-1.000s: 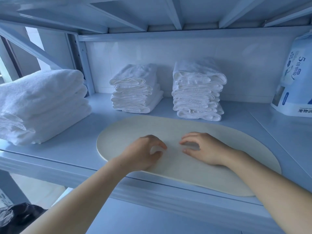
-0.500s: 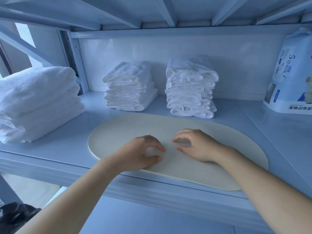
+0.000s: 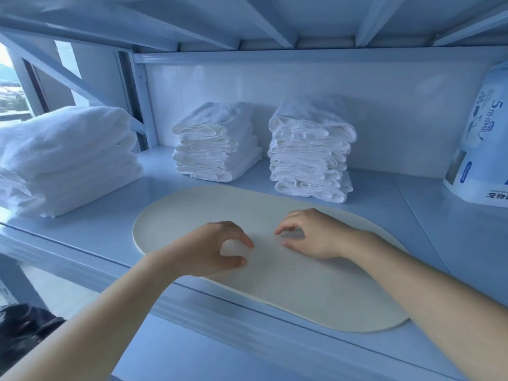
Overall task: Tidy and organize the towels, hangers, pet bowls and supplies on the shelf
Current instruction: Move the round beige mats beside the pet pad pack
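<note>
Towels (image 3: 310,149): plain white. Oval mat (image 3: 302,281): cream, unpatterned. Shelf (image 3: 90,229): pale blue. Right package (image 3: 483,149): white, blue print.

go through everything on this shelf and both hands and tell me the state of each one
Oval mat: flat on the shelf, right end at the front edge.
Big towels: folded, stacked.
Middle towel stack: folded, shorter.
Right towel stack: folded, taller.
Bag: upright.
Left hand: open, empty.
Right hand: open, empty.

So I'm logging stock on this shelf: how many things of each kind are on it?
Towel stacks: 3
Oval mat: 1
Supply bag: 1
Total: 5
</note>
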{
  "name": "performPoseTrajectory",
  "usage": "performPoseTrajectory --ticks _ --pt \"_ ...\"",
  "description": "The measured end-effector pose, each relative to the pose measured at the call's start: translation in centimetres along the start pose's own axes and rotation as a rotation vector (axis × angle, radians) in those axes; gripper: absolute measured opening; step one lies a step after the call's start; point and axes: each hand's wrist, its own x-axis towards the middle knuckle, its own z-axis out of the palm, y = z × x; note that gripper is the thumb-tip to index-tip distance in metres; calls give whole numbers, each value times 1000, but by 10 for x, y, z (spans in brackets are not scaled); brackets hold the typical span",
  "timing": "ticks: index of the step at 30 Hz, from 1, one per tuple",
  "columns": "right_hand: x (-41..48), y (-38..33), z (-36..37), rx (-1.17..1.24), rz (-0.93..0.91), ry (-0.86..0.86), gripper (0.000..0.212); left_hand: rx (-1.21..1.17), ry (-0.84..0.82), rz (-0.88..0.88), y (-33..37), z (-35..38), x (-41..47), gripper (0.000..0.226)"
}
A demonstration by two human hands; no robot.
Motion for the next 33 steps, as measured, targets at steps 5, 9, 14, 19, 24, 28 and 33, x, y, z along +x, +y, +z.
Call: performPoseTrajectory --ticks 5,9,14,19,24,28,33 --pt "3 13 -3 -31 -125 -39 21 -66 14 -94 0 -1 -22 37" --pt "3 21 -5 -42 -213 -53 21 -119 88 -132 10 6 -37 32" --pt "-4 30 -5 -33 -283 -68 22 -145 53 -204 31 6 -50 47" --pt "-16 37 -8 -30 -327 -70 23 -86 126 -249 50 10 -45 50" --pt "-23 39 -9 -27 -350 -57 23 -6 203 -238 55 11 -53 42" --pt "-26 37 -9 -27 -358 -59 23 27 199 -243 60 15 -53 39" --pt "-32 39 -10 0 -347 -70 22 -21 173 -251 65 19 -49 35"
